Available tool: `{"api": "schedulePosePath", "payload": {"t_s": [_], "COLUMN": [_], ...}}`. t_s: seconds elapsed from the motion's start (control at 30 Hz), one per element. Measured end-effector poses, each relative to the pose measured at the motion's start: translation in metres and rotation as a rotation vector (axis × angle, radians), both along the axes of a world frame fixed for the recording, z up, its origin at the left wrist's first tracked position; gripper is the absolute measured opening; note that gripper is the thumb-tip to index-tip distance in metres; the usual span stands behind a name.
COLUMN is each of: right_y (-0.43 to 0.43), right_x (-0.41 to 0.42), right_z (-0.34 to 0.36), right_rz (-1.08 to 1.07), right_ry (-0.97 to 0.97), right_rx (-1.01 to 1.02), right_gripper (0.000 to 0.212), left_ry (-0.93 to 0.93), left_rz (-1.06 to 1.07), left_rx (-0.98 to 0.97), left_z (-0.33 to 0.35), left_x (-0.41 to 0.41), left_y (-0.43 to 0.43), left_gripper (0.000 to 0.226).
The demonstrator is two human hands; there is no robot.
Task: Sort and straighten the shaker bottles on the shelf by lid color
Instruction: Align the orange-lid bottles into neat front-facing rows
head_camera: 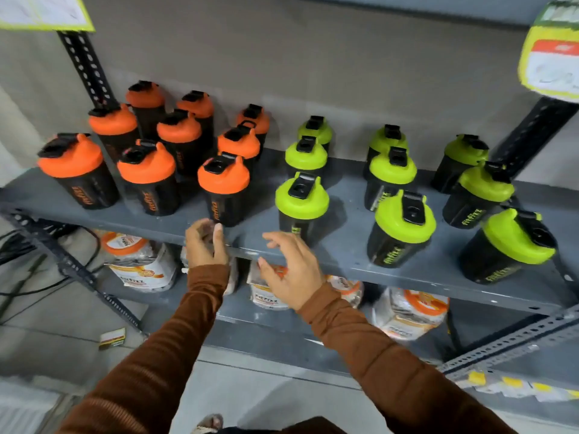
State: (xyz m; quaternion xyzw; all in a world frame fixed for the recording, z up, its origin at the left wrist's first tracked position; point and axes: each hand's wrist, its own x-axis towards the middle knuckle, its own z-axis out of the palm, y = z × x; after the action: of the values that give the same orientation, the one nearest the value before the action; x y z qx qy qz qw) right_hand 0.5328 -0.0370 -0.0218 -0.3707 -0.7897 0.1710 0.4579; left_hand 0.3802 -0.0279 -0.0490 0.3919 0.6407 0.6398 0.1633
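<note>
Black shaker bottles stand on a grey metal shelf [344, 255]. Several with orange lids are grouped on the left, the nearest orange-lidded bottle [223, 189] at the front. Several with green lids fill the right in three rows, the nearest green-lidded bottle [301, 205] at the front of the left green row. My left hand [205, 244] hovers at the shelf's front edge just below the nearest orange bottle, fingers loosely curled, holding nothing. My right hand [289, 267] floats in front of the shelf edge below the green bottle, fingers spread and empty.
The lower shelf holds white and orange product tubs [141, 264] and pouches [410, 314]. Perforated black uprights [84, 67] frame the rack. Cables [28, 261] trail on the floor at left, near a small box [112, 338]. Yellow-edged price tags [551, 51] hang above.
</note>
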Motion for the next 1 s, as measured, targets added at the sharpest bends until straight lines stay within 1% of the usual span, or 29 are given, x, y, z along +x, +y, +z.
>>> {"api": "schedulePosePath", "payload": {"t_s": [0.07, 0.13, 0.23, 0.3, 0.37, 0.4, 0.47, 0.5, 0.6, 0.77, 1.0], "right_y": [0.006, 0.015, 0.031, 0.043, 0.056, 0.062, 0.07, 0.073, 0.077, 0.074, 0.062], "right_x": [-0.035, -0.067, -0.106, -0.125, -0.139, -0.145, -0.155, -0.159, -0.166, -0.169, -0.17], "right_z": [-0.004, -0.009, -0.01, -0.007, -0.004, -0.003, -0.003, -0.003, -0.006, -0.001, 0.004], "right_rz": [0.011, -0.039, -0.222, -0.303, -0.352, -0.369, -0.407, -0.436, -0.546, -0.622, -0.616], "right_ry": [-0.001, 0.023, 0.146, 0.241, 0.287, 0.299, 0.322, 0.33, 0.319, 0.274, 0.251], "right_rx": [-0.228, -0.396, -0.529, -0.599, -0.622, -0.632, -0.65, -0.654, -0.658, -0.673, -0.658], "right_gripper": [0.04, 0.053, 0.08, 0.094, 0.103, 0.106, 0.109, 0.108, 0.102, 0.094, 0.086], "left_ry": [0.036, 0.094, 0.182, 0.18, 0.143, 0.123, 0.105, 0.111, 0.15, 0.149, 0.083], "left_rz": [0.067, 0.077, 0.103, 0.075, 0.017, -0.029, -0.164, -0.223, -0.348, -0.42, -0.49], "left_rx": [-0.027, -0.054, -0.115, -0.117, -0.206, -0.246, -0.205, -0.195, -0.246, -0.287, -0.306], "left_z": [0.004, 0.005, 0.009, 0.01, 0.013, 0.013, 0.013, 0.013, 0.011, 0.003, 0.006], "left_x": [-0.037, -0.073, -0.117, -0.142, -0.161, -0.168, -0.181, -0.185, -0.194, -0.207, -0.207], "left_y": [0.006, 0.015, 0.03, 0.042, 0.049, 0.052, 0.062, 0.066, 0.069, 0.071, 0.063], "left_gripper": [0.044, 0.064, 0.089, 0.105, 0.114, 0.115, 0.115, 0.113, 0.106, 0.09, 0.084]}}
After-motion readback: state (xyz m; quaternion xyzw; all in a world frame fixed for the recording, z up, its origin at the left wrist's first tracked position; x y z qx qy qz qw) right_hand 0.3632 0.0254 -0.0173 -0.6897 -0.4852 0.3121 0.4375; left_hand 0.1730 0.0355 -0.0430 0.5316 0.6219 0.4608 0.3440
